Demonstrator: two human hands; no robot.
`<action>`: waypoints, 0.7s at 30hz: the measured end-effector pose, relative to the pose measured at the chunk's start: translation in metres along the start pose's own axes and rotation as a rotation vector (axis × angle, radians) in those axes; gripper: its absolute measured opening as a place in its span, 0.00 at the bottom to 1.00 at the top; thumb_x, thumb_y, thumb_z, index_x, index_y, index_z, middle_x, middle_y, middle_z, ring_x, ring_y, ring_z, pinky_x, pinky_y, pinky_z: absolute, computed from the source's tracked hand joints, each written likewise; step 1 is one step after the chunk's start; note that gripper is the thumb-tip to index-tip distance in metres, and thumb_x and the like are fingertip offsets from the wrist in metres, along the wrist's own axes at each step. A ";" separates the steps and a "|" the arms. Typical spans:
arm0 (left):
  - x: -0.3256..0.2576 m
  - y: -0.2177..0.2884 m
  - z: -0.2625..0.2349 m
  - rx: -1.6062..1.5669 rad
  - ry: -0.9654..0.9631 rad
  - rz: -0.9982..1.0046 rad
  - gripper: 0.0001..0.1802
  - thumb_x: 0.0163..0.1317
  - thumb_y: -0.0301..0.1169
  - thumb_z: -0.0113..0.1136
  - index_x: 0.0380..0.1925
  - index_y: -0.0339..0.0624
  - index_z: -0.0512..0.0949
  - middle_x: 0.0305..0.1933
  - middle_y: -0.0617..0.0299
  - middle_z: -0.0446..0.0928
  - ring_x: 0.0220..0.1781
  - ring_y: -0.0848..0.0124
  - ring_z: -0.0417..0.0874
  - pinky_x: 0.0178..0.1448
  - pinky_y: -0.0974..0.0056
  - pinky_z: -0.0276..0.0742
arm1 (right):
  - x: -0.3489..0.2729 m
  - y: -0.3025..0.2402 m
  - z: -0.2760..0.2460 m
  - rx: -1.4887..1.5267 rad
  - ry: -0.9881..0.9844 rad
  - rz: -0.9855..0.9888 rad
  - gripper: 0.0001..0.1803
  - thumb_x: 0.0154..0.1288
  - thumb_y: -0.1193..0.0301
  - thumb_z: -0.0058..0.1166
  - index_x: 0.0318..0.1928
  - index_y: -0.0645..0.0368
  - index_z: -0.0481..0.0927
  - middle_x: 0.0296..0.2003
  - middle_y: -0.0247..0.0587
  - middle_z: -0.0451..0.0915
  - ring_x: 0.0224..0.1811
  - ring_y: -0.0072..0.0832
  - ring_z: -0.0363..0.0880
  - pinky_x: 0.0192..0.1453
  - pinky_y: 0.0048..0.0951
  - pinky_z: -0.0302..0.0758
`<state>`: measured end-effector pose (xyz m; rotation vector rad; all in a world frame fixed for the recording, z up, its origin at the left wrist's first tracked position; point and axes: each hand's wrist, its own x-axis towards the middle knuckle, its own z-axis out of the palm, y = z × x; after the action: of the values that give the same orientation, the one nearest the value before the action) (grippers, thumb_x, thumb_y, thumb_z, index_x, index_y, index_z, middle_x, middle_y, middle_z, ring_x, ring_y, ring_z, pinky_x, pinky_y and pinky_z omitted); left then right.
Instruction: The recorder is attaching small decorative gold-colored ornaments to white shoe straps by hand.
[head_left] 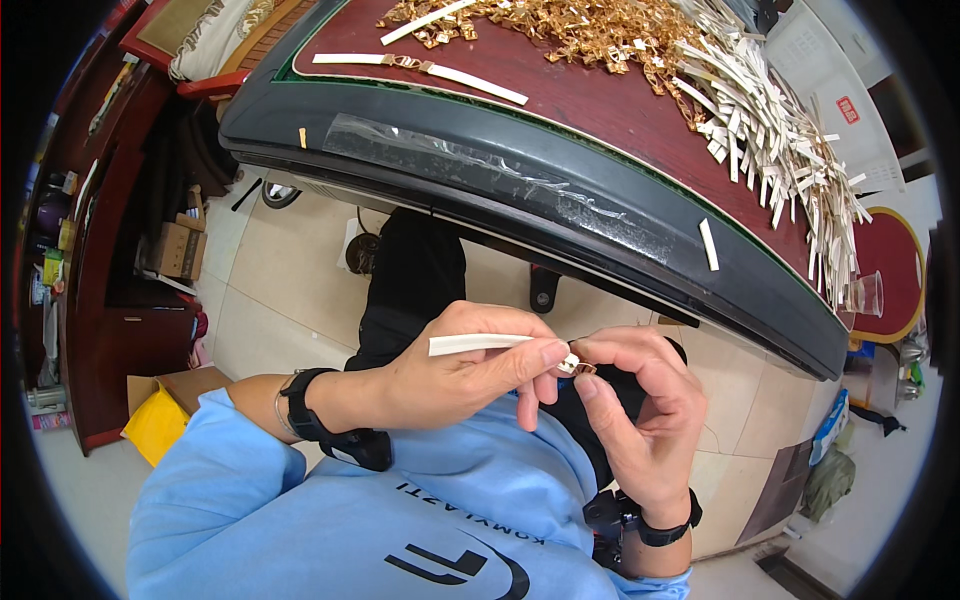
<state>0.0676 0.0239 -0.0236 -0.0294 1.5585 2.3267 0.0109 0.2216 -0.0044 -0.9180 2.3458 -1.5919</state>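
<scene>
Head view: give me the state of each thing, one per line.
white strip: pinched in left hand, level.
gold clasp: at the strip's end, gripped by right hand.
finished strip: flat on table, clasp fitted midway.
gold clasp pile: heaped, loose.
white strip pile: heaped, loose.
single strip: lying on the table rim.

Small gold clasp [583, 368] mostly hidden behind pinching fingers [548, 352].
</scene>
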 end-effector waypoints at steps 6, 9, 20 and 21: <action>-0.003 0.000 -0.002 -0.036 -0.003 0.014 0.14 0.73 0.32 0.52 0.44 0.30 0.78 0.32 0.55 0.81 0.30 0.70 0.85 0.36 0.70 0.79 | -0.001 -0.001 0.009 0.135 0.048 0.142 0.10 0.52 0.78 0.66 0.37 0.60 0.85 0.36 0.40 0.83 0.39 0.32 0.80 0.50 0.31 0.70; -0.005 0.001 -0.004 -0.062 -0.049 0.046 0.12 0.71 0.23 0.49 0.47 0.25 0.77 0.36 0.46 0.82 0.33 0.62 0.87 0.40 0.63 0.84 | 0.000 -0.001 0.009 0.054 0.055 0.095 0.09 0.52 0.77 0.66 0.36 0.59 0.84 0.36 0.39 0.83 0.39 0.33 0.80 0.54 0.34 0.70; -0.008 0.007 -0.003 -0.066 -0.022 0.019 0.11 0.69 0.20 0.49 0.46 0.24 0.76 0.37 0.45 0.82 0.33 0.59 0.88 0.38 0.62 0.85 | 0.004 0.004 0.013 0.019 0.037 -0.096 0.09 0.52 0.80 0.66 0.37 0.60 0.83 0.34 0.40 0.85 0.39 0.33 0.85 0.64 0.48 0.70; -0.008 0.007 -0.002 -0.066 -0.019 0.021 0.11 0.69 0.20 0.49 0.46 0.24 0.76 0.37 0.45 0.82 0.33 0.59 0.88 0.38 0.62 0.85 | 0.004 0.004 0.014 0.052 0.051 -0.090 0.09 0.52 0.80 0.65 0.37 0.61 0.83 0.33 0.40 0.85 0.38 0.32 0.85 0.63 0.48 0.72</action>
<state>0.0731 0.0172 -0.0168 -0.0073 1.4799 2.3866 0.0120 0.2094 -0.0132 -0.9967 2.3145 -1.7213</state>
